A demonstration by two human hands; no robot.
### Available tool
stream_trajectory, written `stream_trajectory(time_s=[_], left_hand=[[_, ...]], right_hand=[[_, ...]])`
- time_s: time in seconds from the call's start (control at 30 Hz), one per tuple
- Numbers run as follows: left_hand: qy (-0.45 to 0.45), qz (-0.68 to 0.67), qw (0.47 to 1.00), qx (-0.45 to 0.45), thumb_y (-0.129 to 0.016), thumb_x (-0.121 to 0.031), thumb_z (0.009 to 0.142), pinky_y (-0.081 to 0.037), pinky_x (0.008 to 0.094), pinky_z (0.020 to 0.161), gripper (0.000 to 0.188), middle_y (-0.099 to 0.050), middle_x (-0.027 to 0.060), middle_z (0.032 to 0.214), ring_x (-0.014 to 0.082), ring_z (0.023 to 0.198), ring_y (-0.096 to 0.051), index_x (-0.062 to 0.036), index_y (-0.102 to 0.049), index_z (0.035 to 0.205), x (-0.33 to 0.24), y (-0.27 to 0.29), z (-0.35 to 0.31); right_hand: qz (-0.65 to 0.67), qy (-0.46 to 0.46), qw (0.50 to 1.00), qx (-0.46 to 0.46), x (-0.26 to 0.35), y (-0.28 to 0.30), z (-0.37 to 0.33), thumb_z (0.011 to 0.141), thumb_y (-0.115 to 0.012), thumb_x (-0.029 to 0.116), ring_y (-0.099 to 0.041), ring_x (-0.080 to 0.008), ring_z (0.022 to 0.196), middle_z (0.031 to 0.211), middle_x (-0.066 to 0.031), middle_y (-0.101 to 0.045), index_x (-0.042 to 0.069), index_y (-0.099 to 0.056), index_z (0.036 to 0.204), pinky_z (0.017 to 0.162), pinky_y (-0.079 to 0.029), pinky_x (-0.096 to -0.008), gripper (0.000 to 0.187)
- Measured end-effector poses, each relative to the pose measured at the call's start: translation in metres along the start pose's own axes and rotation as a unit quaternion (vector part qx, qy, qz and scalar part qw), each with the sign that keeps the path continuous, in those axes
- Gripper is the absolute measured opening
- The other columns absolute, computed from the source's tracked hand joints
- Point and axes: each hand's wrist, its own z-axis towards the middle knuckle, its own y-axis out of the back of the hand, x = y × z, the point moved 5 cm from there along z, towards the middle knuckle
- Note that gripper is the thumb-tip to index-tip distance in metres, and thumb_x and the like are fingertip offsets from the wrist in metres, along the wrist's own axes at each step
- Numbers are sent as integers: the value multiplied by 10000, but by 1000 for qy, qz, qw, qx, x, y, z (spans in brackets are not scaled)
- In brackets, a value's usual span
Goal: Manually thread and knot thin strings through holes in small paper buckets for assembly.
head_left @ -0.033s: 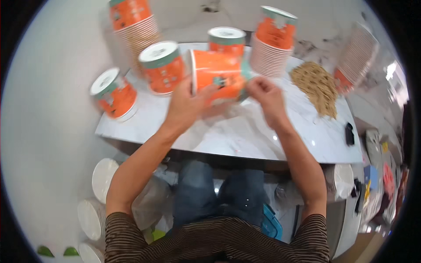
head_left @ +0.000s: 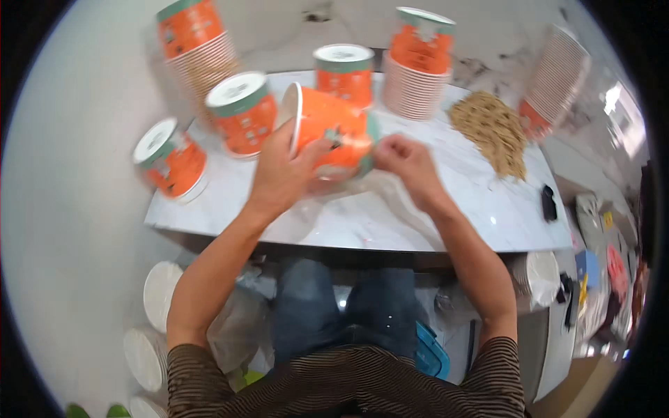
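My left hand (head_left: 284, 171) grips an orange paper tub (head_left: 338, 129) near its white rim, fingers wrapped round its side. The tub lies nearly sideways above the table, its open mouth toward the left and its green-banded base toward the right. Beside that base is my right hand (head_left: 406, 161), fingers curled in a pinch; whatever they hold is too small or blurred to make out. Just behind the tub stand two upturned orange tubs, one at the left (head_left: 242, 115) and one at the back (head_left: 343, 75).
Another upturned tub (head_left: 171, 160) sits at the table's left edge. Tall tub stacks rise at back left (head_left: 202, 52), back centre (head_left: 420, 66) and far right (head_left: 555, 80). A heap of thin tan strands (head_left: 491, 129) and a small black object (head_left: 549, 203) lie on the right of the white table (head_left: 390, 233).
The tub has tilted, its mouth end rising and its base dropping a little. Both hands move slightly with it. The whole view has shifted a little.
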Motion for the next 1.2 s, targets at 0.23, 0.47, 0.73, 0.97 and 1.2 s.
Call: stream_trajectory(time_s=[0.23, 0.47, 0.73, 0.97, 1.2], left_hand=[[-181, 358, 898, 181, -793, -98, 849, -501, 448, 758, 286, -694, 153, 867, 359, 856, -662, 5, -683, 1093, -30, -12, -4], [-311, 345, 865, 187, -829, -116, 796, -517, 442, 932, 376, -703, 150, 1056, 365, 1046, -651, -21, -688, 1131, -54, -58, 14], [-379, 135, 904, 148, -808, -23, 793, -545, 447, 863, 355, -707, 145, 1071, 363, 980, -675, -9, -676, 1122, -75, -108, -16], [98, -93, 933, 334, -672, -17, 959, -540, 351, 918, 319, -704, 131, 1192, 213, 1073, -679, 19, -604, 1269, -25, -154, -40], [299, -273, 831, 382, -531, -311, 1106, -579, 329, 930, 492, -653, 179, 1280, 193, 1109, -656, 63, -505, 1425, 18, -210, -31]], right_hand=[[-187, -43, 981, -10, 20, 101, -73, 970, -718, 133, -638, -90, 694, 859, -23, -736, 8, -755, 1032, 643, -541, -257, 145], [-340, -116, 910, -206, 19, 241, -112, 910, -772, 176, -608, -89, 687, 795, -18, -705, 29, -768, 969, 609, -511, -265, 159], [-500, -129, 833, -199, -10, 233, -103, 895, -764, 220, -695, -340, 845, 892, -153, -724, 60, -720, 927, 746, -529, -435, 169], [-451, 75, 880, -131, 16, 146, -135, 942, -674, 77, -640, -400, 823, 1016, -150, -620, 50, -539, 992, 688, -514, -467, 146], [-448, 201, 858, -149, 27, 99, -159, 914, -699, 77, -672, -325, 813, 1128, -119, -622, 70, -570, 989, 556, -521, -399, 149]])
